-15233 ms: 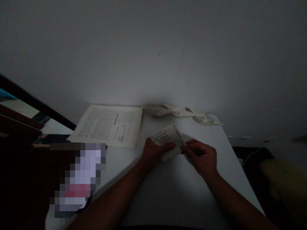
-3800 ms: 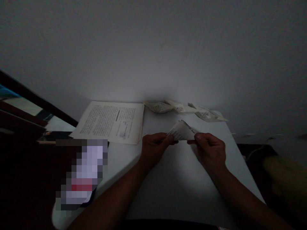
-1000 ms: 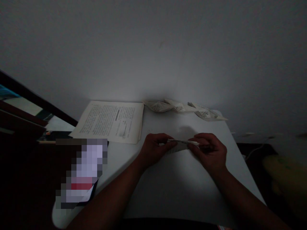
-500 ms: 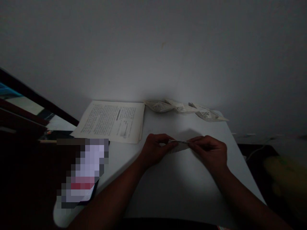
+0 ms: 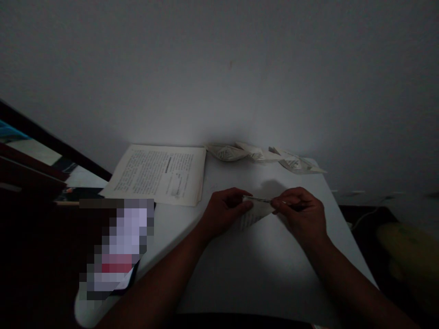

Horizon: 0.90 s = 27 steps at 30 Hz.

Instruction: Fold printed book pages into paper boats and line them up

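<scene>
A folded piece of printed paper (image 5: 255, 212) hangs between both hands just above the white table (image 5: 247, 269), its point turned down toward me. My left hand (image 5: 224, 212) pinches its left end with thumb and fingers closed. My right hand (image 5: 302, 214) pinches the right end the same way. Both forearms reach in from the bottom of the view. The room is dim, so the folds are hard to make out.
An open book or stack of printed pages (image 5: 159, 173) lies at the table's back left. Several folded paper shapes (image 5: 264, 155) line the back edge by the wall. A blurred-out object (image 5: 116, 246) sits at the left edge. A yellowish thing (image 5: 408, 251) lies off the table's right.
The paper stood up as a triangle a few seconds ago, then was pressed flat between my hands. Since half a second ago it has tipped so its point hangs downward; both hands stay pinched.
</scene>
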Each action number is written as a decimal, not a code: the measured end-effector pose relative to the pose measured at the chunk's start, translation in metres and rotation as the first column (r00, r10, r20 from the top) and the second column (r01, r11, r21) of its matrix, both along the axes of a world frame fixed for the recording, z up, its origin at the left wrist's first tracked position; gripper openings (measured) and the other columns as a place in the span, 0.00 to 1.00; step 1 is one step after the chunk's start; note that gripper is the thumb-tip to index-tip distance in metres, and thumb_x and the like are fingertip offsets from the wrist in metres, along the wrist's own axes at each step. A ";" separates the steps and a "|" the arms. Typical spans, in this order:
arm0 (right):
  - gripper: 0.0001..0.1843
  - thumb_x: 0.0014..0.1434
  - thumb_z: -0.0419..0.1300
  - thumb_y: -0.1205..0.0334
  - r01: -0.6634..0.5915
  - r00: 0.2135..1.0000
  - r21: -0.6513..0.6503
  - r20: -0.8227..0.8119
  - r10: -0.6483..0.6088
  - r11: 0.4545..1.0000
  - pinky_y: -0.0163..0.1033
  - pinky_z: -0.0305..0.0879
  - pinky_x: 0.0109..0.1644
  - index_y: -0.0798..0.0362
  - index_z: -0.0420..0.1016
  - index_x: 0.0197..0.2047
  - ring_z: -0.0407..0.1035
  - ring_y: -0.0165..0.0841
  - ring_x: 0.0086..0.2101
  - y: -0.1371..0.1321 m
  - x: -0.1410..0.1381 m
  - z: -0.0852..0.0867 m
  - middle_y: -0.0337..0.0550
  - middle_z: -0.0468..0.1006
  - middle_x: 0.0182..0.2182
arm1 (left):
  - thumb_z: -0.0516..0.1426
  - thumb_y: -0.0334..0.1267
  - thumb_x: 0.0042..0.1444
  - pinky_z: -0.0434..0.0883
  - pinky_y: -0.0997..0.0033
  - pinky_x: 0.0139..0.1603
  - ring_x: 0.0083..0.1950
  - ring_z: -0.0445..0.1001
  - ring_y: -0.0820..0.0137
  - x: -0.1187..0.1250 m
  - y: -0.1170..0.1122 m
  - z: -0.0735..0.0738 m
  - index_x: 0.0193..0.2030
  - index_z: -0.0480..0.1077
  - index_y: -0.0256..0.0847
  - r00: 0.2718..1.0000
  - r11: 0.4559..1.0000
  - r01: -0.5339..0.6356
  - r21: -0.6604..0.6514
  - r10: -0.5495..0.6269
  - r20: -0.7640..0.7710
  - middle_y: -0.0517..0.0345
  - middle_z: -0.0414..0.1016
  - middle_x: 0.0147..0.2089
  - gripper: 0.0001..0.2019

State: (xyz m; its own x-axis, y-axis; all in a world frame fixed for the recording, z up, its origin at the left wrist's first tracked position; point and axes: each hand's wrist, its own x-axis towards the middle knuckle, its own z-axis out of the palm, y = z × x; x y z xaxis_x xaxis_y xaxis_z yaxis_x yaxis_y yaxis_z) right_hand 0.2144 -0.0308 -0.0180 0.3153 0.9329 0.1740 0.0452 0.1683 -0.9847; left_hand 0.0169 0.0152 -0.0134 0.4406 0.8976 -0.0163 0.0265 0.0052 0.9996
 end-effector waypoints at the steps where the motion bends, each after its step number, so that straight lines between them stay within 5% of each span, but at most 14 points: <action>1: 0.12 0.42 0.72 0.68 0.000 1.000 -0.009 -0.018 0.000 1.000 0.31 0.69 0.23 0.51 0.74 0.31 0.71 0.27 0.18 0.000 0.001 0.000 0.35 0.79 0.20 | 0.63 0.42 0.49 0.59 0.78 0.26 0.24 0.62 0.79 0.000 0.000 0.000 0.35 0.75 0.35 1.000 1.000 -0.006 0.001 0.006 0.002 0.65 0.65 0.22 0.12; 7: 0.14 0.42 0.72 0.68 -0.074 0.997 -0.058 -0.027 0.073 0.996 0.29 0.65 0.20 0.51 0.73 0.32 0.67 0.24 0.16 -0.001 0.001 0.002 0.33 0.77 0.18 | 0.65 0.44 0.45 0.56 0.78 0.23 0.21 0.58 0.80 -0.001 0.001 0.002 0.31 0.75 0.34 0.995 0.998 0.061 -0.014 -0.062 -0.078 0.66 0.64 0.20 0.13; 15: 0.17 0.40 0.73 0.67 -0.331 0.943 -0.209 -0.030 0.333 0.920 0.29 0.64 0.21 0.52 0.75 0.34 0.68 0.26 0.18 -0.005 -0.006 0.004 0.36 0.78 0.19 | 0.63 0.41 0.49 0.64 0.75 0.31 0.28 0.69 0.75 -0.002 -0.002 0.003 0.32 0.77 0.33 0.931 0.936 0.343 -0.080 -0.350 -0.100 0.57 0.76 0.28 0.11; 22: 0.15 0.50 0.67 0.55 -0.427 0.901 -0.131 -0.148 0.408 0.895 0.37 0.69 0.29 0.53 0.75 0.40 0.72 0.31 0.23 -0.002 -0.003 -0.002 0.40 0.78 0.22 | 0.63 0.39 0.49 0.63 0.77 0.29 0.26 0.67 0.77 -0.001 -0.001 0.006 0.28 0.76 0.33 0.986 0.986 0.165 -0.041 -0.164 0.018 0.59 0.74 0.25 0.09; 27: 0.14 0.59 0.59 0.53 -0.489 0.863 -0.159 0.054 0.502 0.858 0.36 0.67 0.30 0.54 0.76 0.29 0.70 0.30 0.25 -0.004 -0.006 -0.003 0.41 0.76 0.22 | 0.63 0.40 0.50 0.63 0.77 0.28 0.26 0.68 0.76 -0.002 0.000 0.005 0.27 0.75 0.33 0.992 0.991 0.121 -0.053 -0.119 0.050 0.58 0.74 0.24 0.10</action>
